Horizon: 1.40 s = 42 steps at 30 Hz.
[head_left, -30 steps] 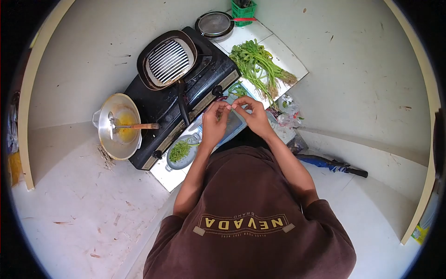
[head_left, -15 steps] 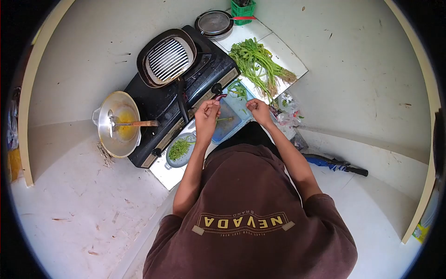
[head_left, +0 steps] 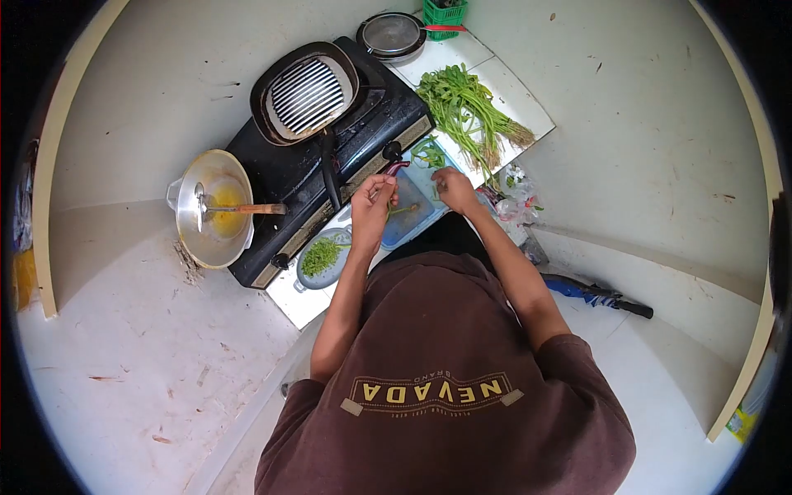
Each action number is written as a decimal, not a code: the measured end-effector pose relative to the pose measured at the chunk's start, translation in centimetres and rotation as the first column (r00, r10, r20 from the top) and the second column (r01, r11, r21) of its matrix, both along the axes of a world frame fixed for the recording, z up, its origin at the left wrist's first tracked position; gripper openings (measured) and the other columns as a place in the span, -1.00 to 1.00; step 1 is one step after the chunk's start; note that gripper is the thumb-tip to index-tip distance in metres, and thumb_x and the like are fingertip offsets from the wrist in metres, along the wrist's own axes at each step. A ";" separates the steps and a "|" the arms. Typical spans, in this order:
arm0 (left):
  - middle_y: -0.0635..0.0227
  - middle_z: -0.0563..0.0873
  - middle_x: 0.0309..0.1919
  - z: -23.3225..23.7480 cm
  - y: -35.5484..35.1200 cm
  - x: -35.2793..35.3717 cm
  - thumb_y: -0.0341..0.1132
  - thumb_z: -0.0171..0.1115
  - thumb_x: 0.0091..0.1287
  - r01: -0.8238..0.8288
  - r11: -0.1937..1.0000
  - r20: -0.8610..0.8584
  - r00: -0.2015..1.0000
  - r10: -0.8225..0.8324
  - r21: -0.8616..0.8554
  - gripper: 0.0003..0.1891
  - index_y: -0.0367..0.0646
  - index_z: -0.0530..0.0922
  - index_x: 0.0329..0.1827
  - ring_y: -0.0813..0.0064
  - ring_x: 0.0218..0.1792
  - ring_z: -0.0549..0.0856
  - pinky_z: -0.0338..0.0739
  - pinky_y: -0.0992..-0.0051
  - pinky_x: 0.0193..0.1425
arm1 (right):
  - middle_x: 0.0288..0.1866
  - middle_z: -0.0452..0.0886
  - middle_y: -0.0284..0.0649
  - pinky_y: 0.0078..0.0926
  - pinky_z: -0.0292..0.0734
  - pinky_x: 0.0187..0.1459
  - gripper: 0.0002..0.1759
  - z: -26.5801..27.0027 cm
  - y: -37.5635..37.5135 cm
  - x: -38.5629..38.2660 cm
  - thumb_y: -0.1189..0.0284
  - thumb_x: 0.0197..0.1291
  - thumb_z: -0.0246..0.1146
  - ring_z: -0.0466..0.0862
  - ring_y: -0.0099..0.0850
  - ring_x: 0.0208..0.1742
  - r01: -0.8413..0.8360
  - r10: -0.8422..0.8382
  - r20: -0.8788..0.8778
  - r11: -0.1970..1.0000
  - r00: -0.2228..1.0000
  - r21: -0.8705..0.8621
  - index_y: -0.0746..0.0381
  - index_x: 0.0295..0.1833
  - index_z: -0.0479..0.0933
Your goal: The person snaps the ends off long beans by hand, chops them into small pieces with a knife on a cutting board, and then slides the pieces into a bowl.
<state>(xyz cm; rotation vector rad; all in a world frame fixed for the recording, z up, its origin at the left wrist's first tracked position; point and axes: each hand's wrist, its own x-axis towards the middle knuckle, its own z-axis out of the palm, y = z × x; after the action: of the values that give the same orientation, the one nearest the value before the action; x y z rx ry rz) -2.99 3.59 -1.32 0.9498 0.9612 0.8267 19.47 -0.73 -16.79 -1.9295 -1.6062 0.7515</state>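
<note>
My left hand (head_left: 373,205) is closed above the blue plastic tray (head_left: 407,233). From its fingertips sticks out a slim, curved, dark red thing (head_left: 398,167) whose kind I cannot make out. A thin green stem (head_left: 398,212) with a brownish end hangs below that hand, over the tray. My right hand (head_left: 453,191) is pinched at the tray's right side; what its fingers hold, if anything, is too small to tell. Loose green leaves (head_left: 427,153) lie at the far end of the tray. Picked green bits (head_left: 318,258) fill part of a grey dish (head_left: 327,274) beside my left forearm.
A bunch of rooted greens (head_left: 470,107) lies on the white tiles. The black stove (head_left: 363,124) carries a ridged grill pan (head_left: 307,92). At left, a pan (head_left: 191,245) holds a wooden-handled ladle (head_left: 260,209). Sieve (head_left: 392,35), green basket (head_left: 445,15) and plastic bags (head_left: 518,205) stand around.
The view has shifted slightly, so the scene sits a little higher and further right. My right hand has moved slightly nearer my left; the left keeps its grip on the dark red thing.
</note>
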 end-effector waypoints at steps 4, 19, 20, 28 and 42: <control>0.44 0.62 -0.24 -0.4 0.1 -0.1 -0.33 0.20 0.58 -0.105 0.981 0.142 0.982 0.129 -0.162 -0.86 -0.21 0.60 0.01 0.64 -0.30 0.56 0.47 0.60 -0.20 | -0.07 0.77 -0.16 -0.28 0.63 0.08 -0.74 1.2 -1.6 0.9 0.56 0.25 0.24 0.77 -0.22 -0.02 0.139 -0.132 -0.298 0.990 0.945 0.002 0.23 0.03 0.69; 0.37 0.65 -0.26 0.8 1.0 -0.1 -0.37 0.12 0.60 -0.238 0.825 0.511 0.687 0.516 -0.513 -0.89 -0.22 0.55 -0.06 0.55 -0.26 0.60 0.57 0.44 -0.08 | 0.26 0.66 -0.32 -0.36 0.45 0.24 -0.54 9.8 -5.5 0.0 0.59 0.27 0.32 0.63 -0.45 0.26 -0.022 -0.017 -0.517 0.997 0.856 -0.070 0.12 0.29 0.60; 0.37 0.65 -0.26 0.4 0.9 -0.3 -0.37 0.11 0.61 -0.228 0.816 0.527 0.666 0.529 -0.531 -0.89 -0.22 0.55 -0.07 0.55 -0.26 0.60 0.57 0.44 -0.08 | 0.25 0.66 -0.33 -0.36 0.45 0.23 -0.54 9.5 -5.4 0.2 0.58 0.28 0.33 0.63 -0.46 0.25 -0.042 -0.008 -0.545 0.996 0.838 -0.079 0.12 0.29 0.59; 0.31 0.61 -0.29 2.0 -1.4 -1.0 -0.41 0.06 0.62 -0.340 0.639 0.524 0.375 0.765 -0.689 -0.86 -0.30 0.50 -0.11 0.51 -0.29 0.55 0.57 0.44 -0.10 | 0.04 0.78 -0.34 -0.37 0.53 0.14 -0.72 10.5 -3.2 2.5 0.43 0.35 0.37 0.70 -0.45 0.13 -0.382 0.255 -0.541 0.914 0.801 -0.136 0.15 0.15 0.70; 0.26 0.58 -0.06 -4.4 -14.2 -4.5 -0.36 0.10 0.59 -0.879 0.291 -0.032 0.326 0.945 -0.377 -0.88 -0.23 0.47 0.00 0.37 -0.08 0.63 0.70 0.25 0.17 | -0.04 0.75 -0.24 -0.41 0.59 -0.01 -0.82 4.5 -3.2 3.9 0.41 0.37 0.37 0.73 -0.41 -0.08 -0.490 0.326 -0.601 0.863 0.730 -0.127 0.26 -0.01 0.67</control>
<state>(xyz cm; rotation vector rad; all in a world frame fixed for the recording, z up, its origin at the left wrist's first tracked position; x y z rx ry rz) -7.52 -10.58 -5.76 -0.1473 1.4285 1.6449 23.35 -3.97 -12.31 -1.3003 -1.6021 1.6425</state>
